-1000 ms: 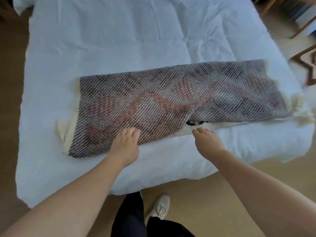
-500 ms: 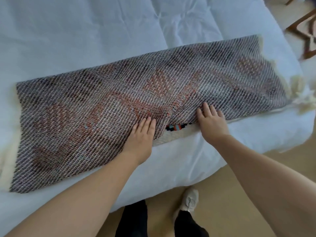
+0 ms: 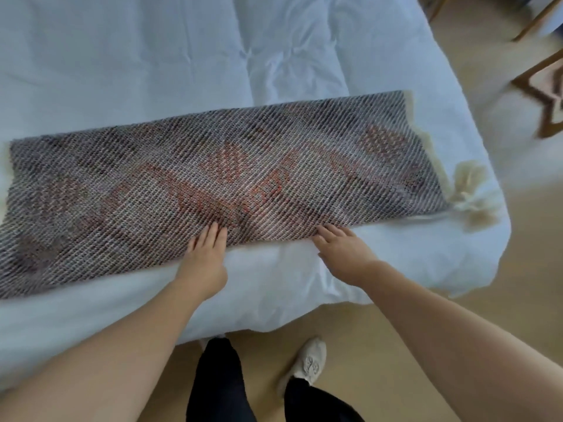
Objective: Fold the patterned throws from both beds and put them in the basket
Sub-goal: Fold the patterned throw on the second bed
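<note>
A patterned throw (image 3: 213, 178), woven in grey diagonal lines with faded red diamonds and zigzags, lies folded into a long strip across the middle of the frame on a bed covered with a white duvet (image 3: 152, 56). The strip runs from the left edge of the frame almost to the right corner of the bed, where a cream tassel fringe (image 3: 469, 190) bunches at its end. The left hand (image 3: 204, 257), at lower centre, lies flat with straight fingers close together, fingertips pressing on the near edge of the throw and palm over the duvet; it grips nothing. The right hand (image 3: 341, 251), just right of centre, is also spread flat, its straight fingers touching the same near edge, and holds nothing. The two hands are near each other but apart. Below the bed, at the bottom of the frame, dark trouser legs (image 3: 219, 382) and a pale shoe (image 3: 307, 363) stand on a wooden floor (image 3: 396, 345). Wooden furniture legs (image 3: 539, 95) show blurred at upper right.
</note>
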Available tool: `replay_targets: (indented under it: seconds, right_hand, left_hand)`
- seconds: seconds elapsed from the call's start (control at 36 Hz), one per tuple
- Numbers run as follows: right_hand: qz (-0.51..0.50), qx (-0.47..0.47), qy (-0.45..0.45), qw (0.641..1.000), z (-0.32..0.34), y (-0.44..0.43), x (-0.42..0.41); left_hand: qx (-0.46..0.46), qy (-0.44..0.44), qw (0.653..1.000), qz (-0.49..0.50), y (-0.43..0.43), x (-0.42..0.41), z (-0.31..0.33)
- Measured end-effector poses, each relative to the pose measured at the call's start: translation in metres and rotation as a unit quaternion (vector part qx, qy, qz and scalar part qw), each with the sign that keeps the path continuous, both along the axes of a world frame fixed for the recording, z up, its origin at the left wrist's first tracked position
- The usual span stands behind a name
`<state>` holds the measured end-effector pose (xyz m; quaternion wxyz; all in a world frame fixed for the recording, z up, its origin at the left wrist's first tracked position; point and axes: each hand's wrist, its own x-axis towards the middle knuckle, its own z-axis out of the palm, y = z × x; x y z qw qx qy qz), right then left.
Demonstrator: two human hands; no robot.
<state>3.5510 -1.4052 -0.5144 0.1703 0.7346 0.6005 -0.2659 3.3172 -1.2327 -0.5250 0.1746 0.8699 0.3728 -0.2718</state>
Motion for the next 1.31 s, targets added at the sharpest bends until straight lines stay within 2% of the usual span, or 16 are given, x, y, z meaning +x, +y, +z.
replay_targets:
  seconds: [0.25, 0.36, 0.47, 0.58, 0.64, 0.78, 0.97, 1.14, 1.31]
  right_hand:
    - [-0.047, -0.044, -0.021, 0.998, 0.012, -0.028, 0.087]
    - [-0.088, -0.041, -0.022, 0.995, 0.007, -0.021, 0.130]
    - [-0.120, 0.003, 0.002, 0.993, 0.004, -0.015, 0.169]
    - [-0.201, 0.076, 0.016, 0.976, -0.001, -0.017, 0.213]
    - [-0.210, 0.085, 0.018, 0.974, -0.005, -0.017, 0.240]
    - [-0.221, 0.094, 0.030, 0.970, -0.010, -0.005, 0.316]
    - [-0.241, 0.119, 0.122, 0.955, -0.033, 0.030, 0.402]
    - [-0.277, 0.157, 0.213, 0.924, -0.035, 0.072, 0.430]
    - [-0.348, 0.151, 0.281, 0.882, -0.043, 0.104, 0.422]
  left_hand:
    - [-0.033, -0.108, 0.993, -0.038, -0.043, 0.097, 0.001]
    - [-0.067, -0.117, 0.989, -0.059, -0.058, 0.152, -0.008]
    - [-0.076, -0.110, 0.990, -0.054, -0.070, 0.202, -0.018]
    - [-0.083, -0.136, 0.985, -0.071, -0.085, 0.249, -0.020]
    - [-0.078, -0.146, 0.984, -0.071, -0.096, 0.275, -0.021]
    - [0.005, -0.153, 0.988, -0.014, -0.133, 0.345, -0.021]
    - [0.071, -0.200, 0.971, 0.107, -0.190, 0.455, -0.027]
    - [0.031, -0.074, 0.974, 0.212, -0.206, 0.501, -0.036]
    - [0.022, -0.057, 0.965, 0.255, -0.204, 0.499, -0.029]
